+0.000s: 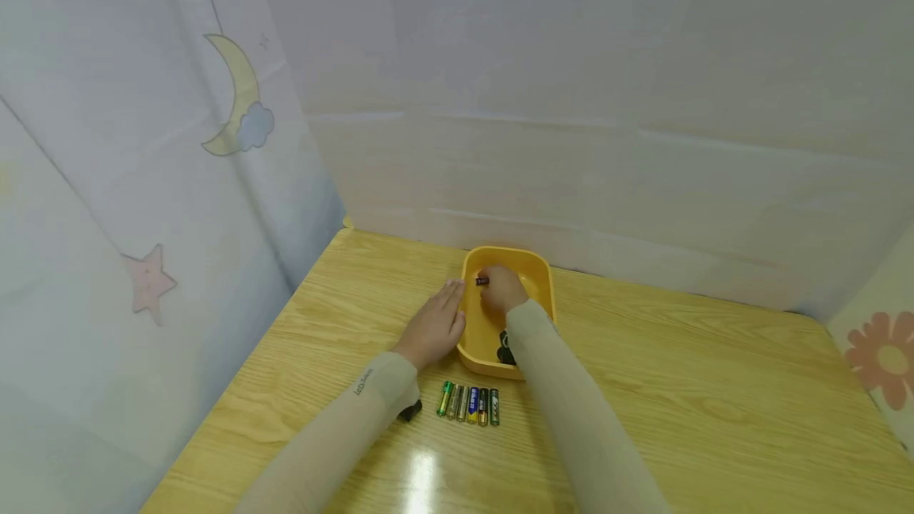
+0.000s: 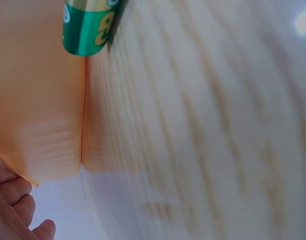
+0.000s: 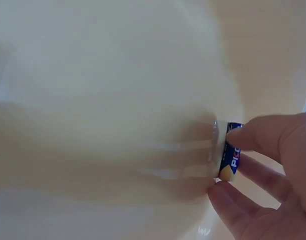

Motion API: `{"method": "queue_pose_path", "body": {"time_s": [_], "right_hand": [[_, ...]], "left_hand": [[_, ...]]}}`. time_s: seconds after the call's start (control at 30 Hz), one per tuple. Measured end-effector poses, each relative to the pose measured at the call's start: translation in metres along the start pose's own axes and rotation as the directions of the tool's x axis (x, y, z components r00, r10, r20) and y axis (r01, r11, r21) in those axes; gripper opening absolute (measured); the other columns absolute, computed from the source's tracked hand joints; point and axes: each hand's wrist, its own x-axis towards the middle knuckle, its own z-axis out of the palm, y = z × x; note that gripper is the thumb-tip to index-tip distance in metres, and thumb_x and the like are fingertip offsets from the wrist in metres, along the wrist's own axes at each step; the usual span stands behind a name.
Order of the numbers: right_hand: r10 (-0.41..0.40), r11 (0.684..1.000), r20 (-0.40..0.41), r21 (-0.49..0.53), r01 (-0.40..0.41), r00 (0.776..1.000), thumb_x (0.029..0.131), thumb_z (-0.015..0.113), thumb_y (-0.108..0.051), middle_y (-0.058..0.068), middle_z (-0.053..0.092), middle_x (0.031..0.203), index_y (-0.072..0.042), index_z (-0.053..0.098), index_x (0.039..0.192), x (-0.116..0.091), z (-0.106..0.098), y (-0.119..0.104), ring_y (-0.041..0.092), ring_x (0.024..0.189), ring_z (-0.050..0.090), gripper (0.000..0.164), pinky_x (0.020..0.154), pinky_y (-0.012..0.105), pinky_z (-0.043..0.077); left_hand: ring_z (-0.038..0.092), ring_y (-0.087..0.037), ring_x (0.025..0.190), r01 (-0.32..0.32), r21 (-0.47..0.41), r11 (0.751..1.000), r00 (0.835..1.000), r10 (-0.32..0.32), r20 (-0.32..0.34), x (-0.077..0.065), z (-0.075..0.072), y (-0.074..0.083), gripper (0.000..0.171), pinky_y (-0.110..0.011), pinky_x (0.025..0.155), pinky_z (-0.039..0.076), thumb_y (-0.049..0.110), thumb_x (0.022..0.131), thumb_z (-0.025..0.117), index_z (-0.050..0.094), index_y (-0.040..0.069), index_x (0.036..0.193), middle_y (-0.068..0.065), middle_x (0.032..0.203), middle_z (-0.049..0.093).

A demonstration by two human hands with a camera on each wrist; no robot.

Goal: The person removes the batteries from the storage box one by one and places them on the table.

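A yellow bowl [image 1: 540,276] stands on the wooden table [image 1: 678,387]. My right hand [image 1: 500,290] reaches into it and pinches a small battery [image 1: 481,281] between thumb and fingers; the right wrist view shows that battery [image 3: 227,155] with a blue label against the bowl's pale inner wall [image 3: 103,100]. My left hand [image 1: 434,327] lies flat with straight fingers against the bowl's left outer side. In the left wrist view its fingers [image 2: 15,205] sit by the bowl's edge [image 2: 38,115]. Several batteries [image 1: 469,404] lie in a row in front of the bowl.
A green battery [image 2: 88,27] shows at the top of the left wrist view. A small black object [image 1: 410,412] lies by my left sleeve, and another dark thing [image 1: 505,349] sits in the bowl under my right wrist. Cloth screens [image 1: 178,141] wall the table at left and back.
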Motion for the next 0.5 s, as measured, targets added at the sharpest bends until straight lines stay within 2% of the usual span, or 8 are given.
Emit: {"method": "queue_pose_path", "body": {"time_s": [0.3, 0.5], "right_hand": [[0.070, 0.997, 0.021, 0.037, -0.071, 0.997, 0.095, 0.052, 0.013, 0.017, 0.068, 0.125, 0.000, 0.070, 0.123, -0.0054, -0.0055, 0.0028, 0.034, 0.120, 0.061, 0.036, 0.106, 0.045, 0.050], [0.014, 1.000, 0.029, -0.005, -0.014, 0.999, 0.092, 0.057, 0.007, 0.018, 0.069, 0.123, 0.002, 0.069, 0.123, -0.0062, -0.0058, 0.0056, 0.035, 0.117, 0.063, 0.033, 0.104, 0.046, 0.051]], "left_hand": [[0.021, -0.027, 0.153, -0.013, -0.001, 1.000, 1.000, 0.013, 0.004, -0.0003, -0.0025, 0.0020, 0.056, -0.046, 0.124, 0.024, 0.022, 0.109, 0.036, 0.024, 0.000, 0.160, -0.015, 0.165, 0.028], [0.021, -0.028, 0.153, -0.013, -0.002, 1.000, 1.000, 0.013, 0.015, -0.0008, -0.0052, 0.0048, 0.056, -0.046, 0.124, 0.024, 0.023, 0.109, 0.036, 0.024, 0.000, 0.160, -0.014, 0.165, 0.027]]}}
